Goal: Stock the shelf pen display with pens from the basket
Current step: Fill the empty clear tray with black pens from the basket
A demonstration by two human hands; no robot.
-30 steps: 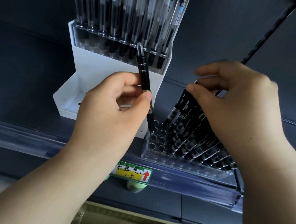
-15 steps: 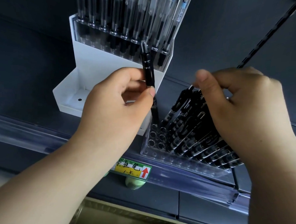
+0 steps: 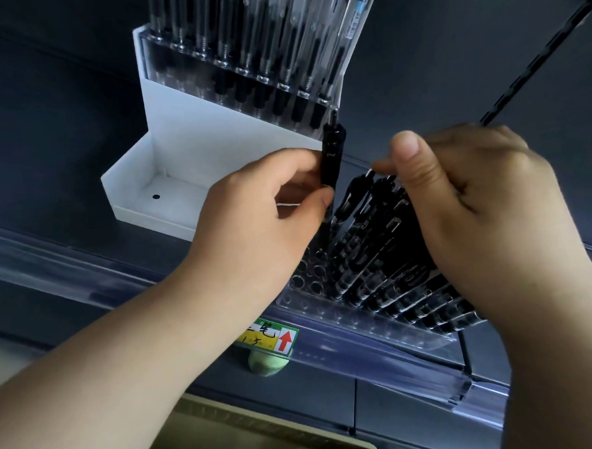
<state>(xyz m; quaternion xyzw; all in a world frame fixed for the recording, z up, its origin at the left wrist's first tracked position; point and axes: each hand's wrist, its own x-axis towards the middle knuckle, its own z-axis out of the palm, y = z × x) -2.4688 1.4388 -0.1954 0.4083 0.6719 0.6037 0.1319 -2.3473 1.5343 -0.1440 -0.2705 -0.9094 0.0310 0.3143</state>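
My left hand [image 3: 269, 208] pinches a single black pen [image 3: 332, 153] upright between thumb and fingers. Its lower end points down into the empty holes at the left of the clear pen display [image 3: 312, 299] on the shelf; the tip is hidden behind my hand. The rest of the display is filled with several black pens [image 3: 385, 254] leaning to the right. My right hand [image 3: 472, 208] curls over the tops of those pens and pushes them rightward. A corner of the beige basket [image 3: 271, 428] shows at the bottom edge.
A white holder [image 3: 194, 150] with several clear pens stands behind, its low front tray bare. A yellow-green price label [image 3: 269, 339] with a red arrow sits on the clear shelf rail [image 3: 380, 360]. A slotted black upright [image 3: 532, 54] runs at the upper right.
The pen in my left hand has shifted right and sunk lower toward the display's holes. My right hand has closed tighter over the standing pens and pulled them further right.
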